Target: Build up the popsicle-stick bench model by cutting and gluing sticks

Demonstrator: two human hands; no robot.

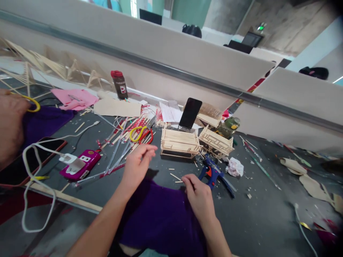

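My left hand (138, 162) hovers over the dark table (257, 214) with its fingers stretched out toward a stick-built box (179, 142); nothing shows in it. My right hand (197, 194) rests on the table at the edge of a purple cloth (160, 217). Its fingers are curled down beside some loose short sticks (175, 177), and what they pinch is hidden. A blue glue gun (214, 173) lies just right of that hand. A second stick frame (215, 140) sits beside the box.
A black phone (190, 114) leans upright behind the box. Scissors (140, 134) lie among scattered red and wooden sticks. A pink power bank (80, 164) with a white cable, a crumpled tissue (234, 167) and a bottle (119, 84) are around. Another person's hand (9, 125) is at far left.
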